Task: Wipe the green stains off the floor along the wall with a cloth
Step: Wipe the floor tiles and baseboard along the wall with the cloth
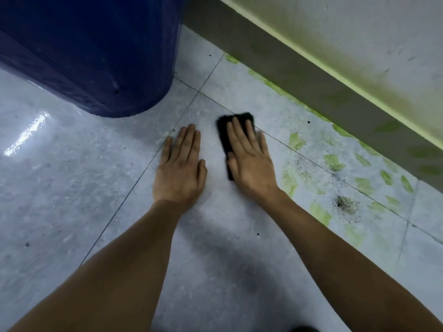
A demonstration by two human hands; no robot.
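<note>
The floor fills most of what I see: pale grey tiles, glossy, with thin dark grout lines crossing at an angle and a bright streak of reflected light at the left. My own shadow darkens the tiles between the forearms. The wall runs diagonally across the upper right, whitish with a greenish tint low down, and a grey skirting meets the floor below it. A large dark blue barrel stands in the upper left, its rounded base on the tiles, well apart from the wall.

Green stains lie on the floor along the skirting, a thin broken line near the top and larger smeared patches toward the right. Black grit speckles the stained area, densest in one small heap.

My left hand lies flat on bare tile, fingers together and stretched, holding nothing. My right hand is also spread flat, palm down, pressing on the cloth rather than clutching it. The cloth is black and roughly rectangular; its far end shows beyond the fingertips and its left edge shows beside the thumb. It lies on clean tile just left of the nearest stains, between the two hands and the skirting, not touching the barrel. The right hand's outer edge is slightly blurred.
</note>
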